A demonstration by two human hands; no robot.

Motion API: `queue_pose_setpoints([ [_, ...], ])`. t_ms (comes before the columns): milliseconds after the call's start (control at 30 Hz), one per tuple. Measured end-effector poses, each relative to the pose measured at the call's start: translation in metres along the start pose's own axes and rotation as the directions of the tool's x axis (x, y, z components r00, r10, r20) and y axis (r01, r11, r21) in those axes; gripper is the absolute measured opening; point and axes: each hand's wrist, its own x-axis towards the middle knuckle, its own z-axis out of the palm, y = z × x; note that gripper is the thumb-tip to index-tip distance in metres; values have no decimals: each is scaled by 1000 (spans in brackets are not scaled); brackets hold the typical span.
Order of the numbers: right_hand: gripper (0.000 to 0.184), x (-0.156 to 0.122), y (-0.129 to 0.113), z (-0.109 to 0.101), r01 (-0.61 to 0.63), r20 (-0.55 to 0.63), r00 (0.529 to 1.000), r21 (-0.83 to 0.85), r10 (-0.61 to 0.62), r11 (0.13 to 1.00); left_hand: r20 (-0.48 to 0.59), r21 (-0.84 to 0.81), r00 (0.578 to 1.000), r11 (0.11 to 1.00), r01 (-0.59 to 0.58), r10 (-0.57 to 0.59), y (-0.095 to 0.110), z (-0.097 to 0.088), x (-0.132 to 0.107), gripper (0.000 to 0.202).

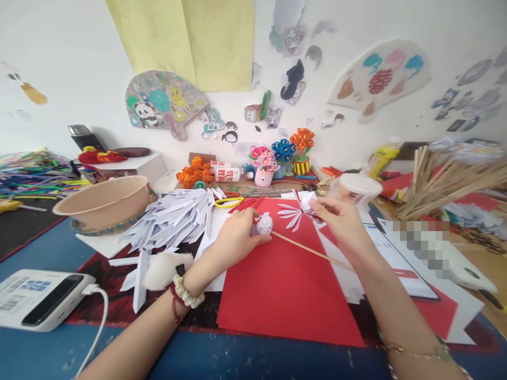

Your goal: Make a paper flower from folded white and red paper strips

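My left hand (236, 236) is closed round a small white crumpled paper ball (263, 224) fixed on the tip of a thin wooden stick (312, 252). The stick slants down to the right across a red paper sheet (285, 287). My right hand (339, 217) pinches a white folded paper piece (307, 200) just above a fan of white paper petals (293, 215) lying on the red sheet. Both hands hover over the middle of the table, a hand's width apart.
A heap of white folded paper strips (174, 219) lies left of centre beside a beige bowl (103, 200). Yellow scissors (229, 201), a clear tub (356, 189), wooden sticks (439, 182), small flower pots (277, 158) and a phone on a white box (39, 298) surround the work area.
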Motion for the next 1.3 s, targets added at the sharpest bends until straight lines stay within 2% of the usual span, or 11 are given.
queue_pose_setpoints([
  [133,47,3,0,-5,-8,18,1000,-41,9,999,-39,-78,999,996,-41,38,-7,0,4,28],
  [233,46,2,-4,-6,12,45,999,-60,-9,998,-30,-120,995,988,-101,98,-17,-11,7,27],
  [333,45,1,-7,-4,9,123,992,-58,-2,998,24,-145,987,977,-155,160,-24,-22,9,29],
  [533,42,-6,-14,6,27,365,931,-88,7,996,130,-109,964,970,-218,231,-21,-23,8,33],
  [767,42,-8,-17,6,-13,406,914,-4,14,1000,116,-111,963,967,-230,242,-19,-23,3,42],
  [833,41,-8,-17,4,-10,412,911,17,2,1000,77,-100,969,969,-227,235,-18,-26,0,41],
  [933,40,-8,-18,3,1,423,906,24,-11,1000,-56,-74,977,975,-209,205,-14,-30,-3,32],
  [1067,39,-9,-24,4,26,426,904,9,-27,1000,-225,-23,950,973,-228,218,-1,-26,-8,21],
  [1133,39,-11,-26,5,73,426,903,-17,-59,997,-272,-6,936,972,-234,224,9,-19,-10,24],
  [1233,37,-14,-28,8,149,418,901,-43,-118,988,-323,-8,916,967,-253,237,24,-9,-11,39],
  [1300,35,-16,-27,9,177,409,902,-51,-141,983,-322,13,914,967,-256,246,32,-5,-11,35],
])
